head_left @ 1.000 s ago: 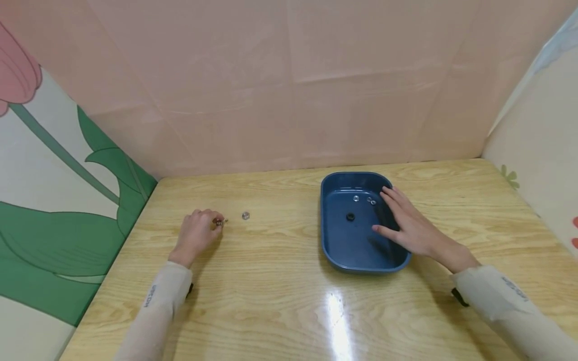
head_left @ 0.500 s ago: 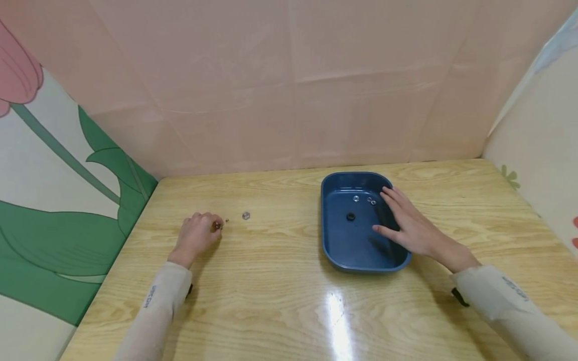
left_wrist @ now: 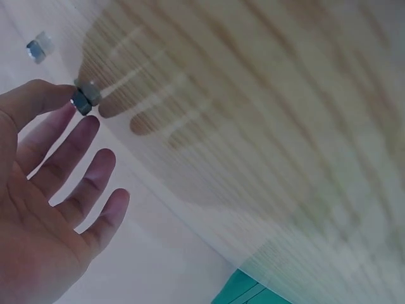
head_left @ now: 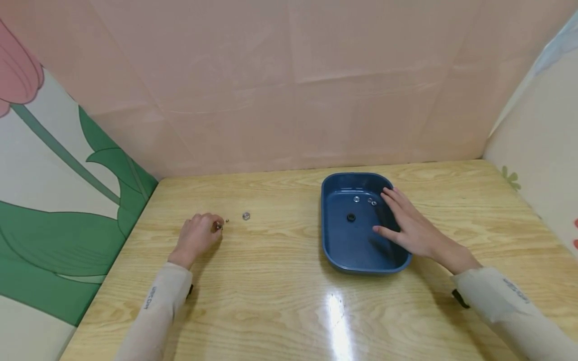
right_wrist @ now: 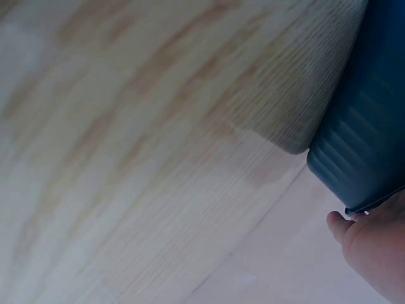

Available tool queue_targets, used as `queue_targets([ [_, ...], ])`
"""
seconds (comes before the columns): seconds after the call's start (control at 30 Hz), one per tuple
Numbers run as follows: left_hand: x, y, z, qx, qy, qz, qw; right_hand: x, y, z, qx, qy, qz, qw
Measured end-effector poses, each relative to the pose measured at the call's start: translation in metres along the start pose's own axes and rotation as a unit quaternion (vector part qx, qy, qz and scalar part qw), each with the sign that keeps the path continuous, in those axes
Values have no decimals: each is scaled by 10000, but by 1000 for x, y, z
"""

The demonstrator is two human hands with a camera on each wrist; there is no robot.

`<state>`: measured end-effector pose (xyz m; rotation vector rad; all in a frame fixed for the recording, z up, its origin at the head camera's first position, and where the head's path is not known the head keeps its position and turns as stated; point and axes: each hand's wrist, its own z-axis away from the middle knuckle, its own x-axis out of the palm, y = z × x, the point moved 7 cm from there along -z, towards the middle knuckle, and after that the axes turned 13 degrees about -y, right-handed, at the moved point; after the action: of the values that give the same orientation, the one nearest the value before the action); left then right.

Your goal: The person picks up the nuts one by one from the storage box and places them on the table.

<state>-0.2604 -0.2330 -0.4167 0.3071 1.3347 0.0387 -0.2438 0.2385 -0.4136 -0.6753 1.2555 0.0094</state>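
My left hand (head_left: 196,238) is low over the left part of the table, pinching a small metal nut (left_wrist: 82,101) between thumb and index finger. In the left wrist view the other fingers are loosely extended. Just right of that hand lies a tiny metal piece (head_left: 227,220), too small to name. Farther right, a larger metal nut (head_left: 246,216) lies by itself. My right hand (head_left: 413,233) lies over the right rim of the blue tray (head_left: 322,235), fingers spread and fairly straight. Inside the tray are a black nut-like ring (head_left: 350,217) and several small shiny nuts (head_left: 356,199).
The wooden table (head_left: 266,291) runs back to a pink covered wall (head_left: 289,100). A panel with green leaves and a pink flower (head_left: 54,240) borders the left side. Another pale panel (head_left: 542,150) stands along the right edge.
My left thumb and fingers have shifted slightly around the nut, and the tiny piece beside them is now apart from the fingertips. The right hand and tray have stayed put.
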Motion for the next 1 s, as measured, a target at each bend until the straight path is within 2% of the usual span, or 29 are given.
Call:
queue_targets([
  [0.33,-2,5,-1,106,150,70,9998,-1,-1,1,-10,-10,-22,10000],
  [0.5,-6,14,-1,254,310,114,9991,-1,-1,1,-46,3,-28,10000],
  [1.0,-14,39,-5,650,484,155,9966,-1,-1,0,-15,-48,-30,10000],
])
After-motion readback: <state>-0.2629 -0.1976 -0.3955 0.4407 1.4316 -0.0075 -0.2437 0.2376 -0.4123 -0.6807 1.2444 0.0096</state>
